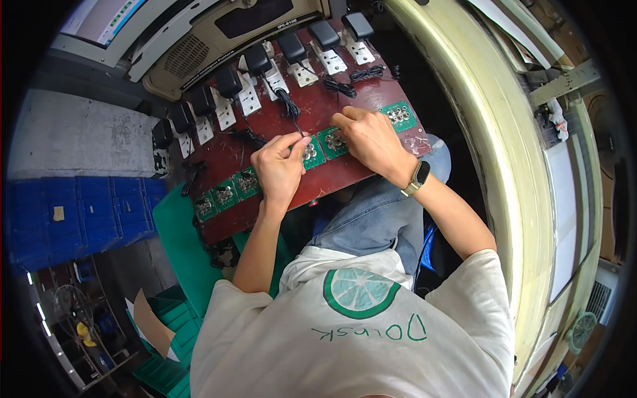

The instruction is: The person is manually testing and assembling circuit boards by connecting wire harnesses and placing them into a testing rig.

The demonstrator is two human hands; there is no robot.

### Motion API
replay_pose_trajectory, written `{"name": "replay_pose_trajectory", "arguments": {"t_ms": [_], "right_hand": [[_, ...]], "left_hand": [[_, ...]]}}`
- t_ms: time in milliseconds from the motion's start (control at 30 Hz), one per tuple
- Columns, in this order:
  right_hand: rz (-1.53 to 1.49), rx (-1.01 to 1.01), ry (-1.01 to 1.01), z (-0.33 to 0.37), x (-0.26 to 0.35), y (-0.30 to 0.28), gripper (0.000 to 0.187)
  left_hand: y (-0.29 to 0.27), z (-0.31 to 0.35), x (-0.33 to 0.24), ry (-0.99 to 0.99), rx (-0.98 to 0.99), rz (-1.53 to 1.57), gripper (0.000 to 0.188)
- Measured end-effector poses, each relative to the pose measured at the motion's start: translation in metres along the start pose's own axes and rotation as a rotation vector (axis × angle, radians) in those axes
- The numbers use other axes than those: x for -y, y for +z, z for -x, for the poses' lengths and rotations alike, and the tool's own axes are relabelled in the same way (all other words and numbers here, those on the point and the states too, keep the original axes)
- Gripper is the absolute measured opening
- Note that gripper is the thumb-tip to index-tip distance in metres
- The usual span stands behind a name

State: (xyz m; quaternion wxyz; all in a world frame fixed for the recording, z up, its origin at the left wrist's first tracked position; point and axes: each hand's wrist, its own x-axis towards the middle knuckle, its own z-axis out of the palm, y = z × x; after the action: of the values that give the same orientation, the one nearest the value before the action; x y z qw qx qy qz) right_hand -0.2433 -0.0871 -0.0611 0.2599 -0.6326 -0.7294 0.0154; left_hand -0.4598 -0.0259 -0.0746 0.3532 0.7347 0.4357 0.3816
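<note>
A dark red board lies across my lap. Along its near edge runs a row of green circuit boards with round metal connectors. My left hand is closed in a pinch on a thin black cable, over one of the middle boards. My right hand, a watch on its wrist, has its fingers bent together just above the neighbouring circuit board; what they grip is hidden. Another circuit board lies to the right of this hand.
Several black power adapters stand plugged into white sockets along the far edge, with bundled black cables. Behind them is a beige machine panel. Blue bins and a green container stand left; a pale curved edge runs along the right.
</note>
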Motion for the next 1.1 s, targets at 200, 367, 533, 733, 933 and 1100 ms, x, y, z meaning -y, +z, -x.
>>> {"name": "replay_pose_trajectory", "arguments": {"t_ms": [200, 367, 533, 733, 933, 1100], "right_hand": [[-0.002, -0.052, 0.003, 0.005, 0.001, 0.004, 0.020], [-0.022, -0.125, 0.058, 0.007, 0.001, 0.012, 0.021], [-0.301, -0.057, 0.120, 0.000, -0.010, -0.013, 0.024], [-0.341, -0.683, 0.478, -0.016, -0.184, 0.012, 0.065], [-0.725, 0.069, 0.699, -0.017, -0.194, -0.018, 0.071], [-0.776, 0.364, 0.775, -0.001, -0.165, -0.077, 0.060]], "left_hand": [[0.002, 0.006, 0.005, 0.232, -0.003, -0.169, 0.010], [0.007, 0.003, -0.002, 0.341, -0.031, -0.291, 0.011], [-0.003, 0.010, -0.011, 0.194, 0.000, -0.317, 0.015], [0.012, 0.032, -0.097, -0.212, 0.248, 0.514, 0.026], [0.055, -0.004, -0.109, -0.500, 0.451, 0.918, 0.034], [0.105, -0.025, -0.106, -0.733, 0.436, 1.156, 0.038]]}}
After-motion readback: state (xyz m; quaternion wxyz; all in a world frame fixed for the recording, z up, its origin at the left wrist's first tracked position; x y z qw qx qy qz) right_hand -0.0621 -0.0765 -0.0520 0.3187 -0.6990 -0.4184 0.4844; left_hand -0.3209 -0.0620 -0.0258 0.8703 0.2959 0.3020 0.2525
